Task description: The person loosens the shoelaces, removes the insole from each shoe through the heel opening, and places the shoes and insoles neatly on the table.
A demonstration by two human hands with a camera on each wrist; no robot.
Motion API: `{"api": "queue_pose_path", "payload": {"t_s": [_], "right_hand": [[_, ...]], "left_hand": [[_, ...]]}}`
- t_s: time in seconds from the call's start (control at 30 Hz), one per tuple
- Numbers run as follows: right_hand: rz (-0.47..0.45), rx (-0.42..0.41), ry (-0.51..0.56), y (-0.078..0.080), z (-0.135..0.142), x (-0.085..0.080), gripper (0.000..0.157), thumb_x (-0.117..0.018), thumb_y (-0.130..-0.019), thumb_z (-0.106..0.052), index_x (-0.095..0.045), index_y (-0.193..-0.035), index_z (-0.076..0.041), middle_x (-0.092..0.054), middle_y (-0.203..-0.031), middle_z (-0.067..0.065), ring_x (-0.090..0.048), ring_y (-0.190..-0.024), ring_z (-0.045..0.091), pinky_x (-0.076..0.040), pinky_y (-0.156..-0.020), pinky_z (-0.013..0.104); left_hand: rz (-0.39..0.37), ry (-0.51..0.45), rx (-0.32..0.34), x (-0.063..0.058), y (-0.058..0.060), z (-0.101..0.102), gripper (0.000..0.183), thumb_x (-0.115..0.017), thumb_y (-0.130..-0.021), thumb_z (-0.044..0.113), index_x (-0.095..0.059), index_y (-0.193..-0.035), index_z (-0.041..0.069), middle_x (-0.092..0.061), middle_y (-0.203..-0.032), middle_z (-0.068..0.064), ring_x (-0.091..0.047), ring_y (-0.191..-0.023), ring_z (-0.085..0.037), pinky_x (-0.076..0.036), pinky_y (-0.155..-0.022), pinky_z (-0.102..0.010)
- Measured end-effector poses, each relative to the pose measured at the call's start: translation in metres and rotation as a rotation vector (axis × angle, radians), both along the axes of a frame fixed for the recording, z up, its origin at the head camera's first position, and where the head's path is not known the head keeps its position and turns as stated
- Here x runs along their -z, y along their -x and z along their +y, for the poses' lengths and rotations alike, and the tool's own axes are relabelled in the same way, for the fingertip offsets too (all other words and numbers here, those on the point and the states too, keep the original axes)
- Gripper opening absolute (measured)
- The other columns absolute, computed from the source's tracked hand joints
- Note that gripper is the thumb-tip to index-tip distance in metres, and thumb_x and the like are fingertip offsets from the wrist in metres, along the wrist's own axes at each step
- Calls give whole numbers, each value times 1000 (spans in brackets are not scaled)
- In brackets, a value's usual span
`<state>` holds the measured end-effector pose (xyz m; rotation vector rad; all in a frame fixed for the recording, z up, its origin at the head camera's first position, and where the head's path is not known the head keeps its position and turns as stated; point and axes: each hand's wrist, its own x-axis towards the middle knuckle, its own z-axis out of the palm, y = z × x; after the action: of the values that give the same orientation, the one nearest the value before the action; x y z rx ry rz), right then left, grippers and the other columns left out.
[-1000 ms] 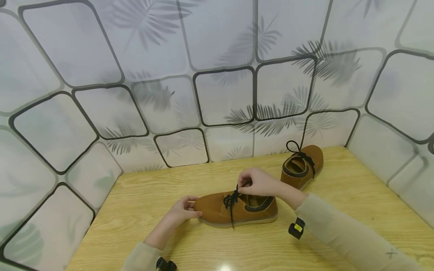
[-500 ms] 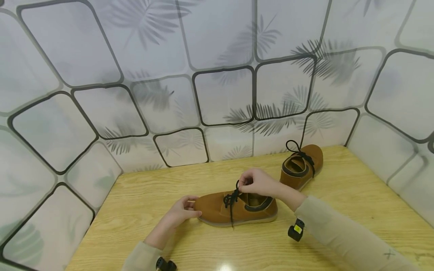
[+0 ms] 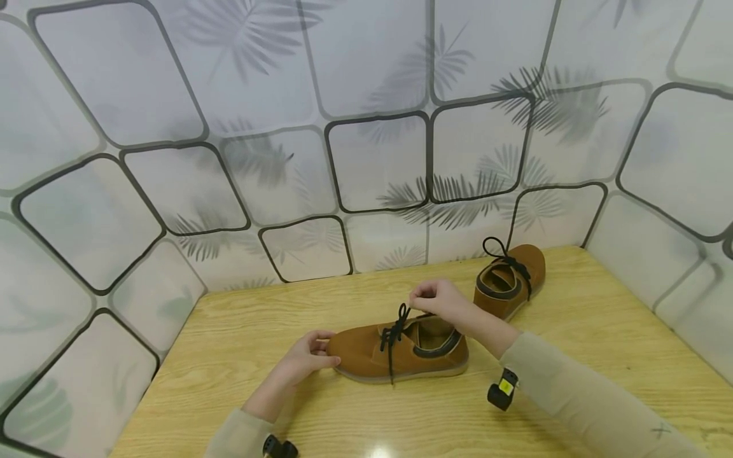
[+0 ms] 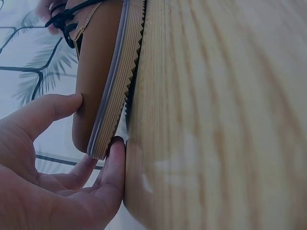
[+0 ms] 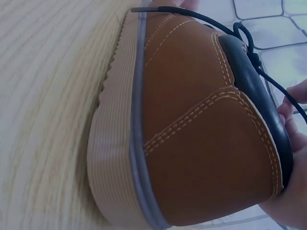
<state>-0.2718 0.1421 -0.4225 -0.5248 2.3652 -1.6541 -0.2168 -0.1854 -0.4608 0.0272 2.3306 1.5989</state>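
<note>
Right sleeve (image 3: 590,394), lower right of frame: beige fabric, dark X-shaped mark (image 3: 661,429). Right wrist unit (image 3: 499,399): black housing, yellow label (image 3: 506,386). Left sleeve (image 3: 240,436), bottom, left of centre: beige. Left wrist unit (image 3: 279,447): black.

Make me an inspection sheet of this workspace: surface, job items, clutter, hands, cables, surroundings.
Surface: wood-grain table, bright reflection at the near side.
Job items: near brown shoe, upright, toe to the left; its black lace has one strand hanging down the side. Second brown shoe, upright at the far right, toe pointing away.
Clutter: nothing seen.
Hands: left hand holds the near shoe's toe; right hand pinches the lace above the shoe.
Cables: nothing seen.
Surroundings: wall covering with leaf and rounded-box print.
</note>
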Motion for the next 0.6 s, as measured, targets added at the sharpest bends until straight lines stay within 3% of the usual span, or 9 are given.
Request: {"api": "queue_pose_path", "payload": {"t_s": [0.13,0.33,0.6], "right_hand": [[12,-44,-23,0,0,-1,13,-62,-104,-10,-66,-93,-4,-59,-86,-3,-51,-83,18,-47,-79,36],[81,-132,-72,2,1,-4,13,-62,-100,-8,-71,-98,1,-70,-94,5,-60,-86,15,-53,-81,32],[219,-214,-221,2,-1,-11,7,-72,-98,-13,-77,-95,-9,-77,-97,4,-69,-88,9,-58,-81,27]], "left_hand": [[6,-3,10,0,0,0,58,-78,-91,3,-55,-144,-4,-64,-132,-23,-62,-107,-23,-47,-84,-30],[10,2,12,0,0,1,58,-79,-91,4,-55,-144,-4,-64,-131,-22,-62,-106,-22,-47,-84,-28],[0,-9,6,-2,-1,0,58,-79,-91,3,-56,-143,-3,-65,-128,-20,-61,-105,-22,-46,-84,-29]]}}
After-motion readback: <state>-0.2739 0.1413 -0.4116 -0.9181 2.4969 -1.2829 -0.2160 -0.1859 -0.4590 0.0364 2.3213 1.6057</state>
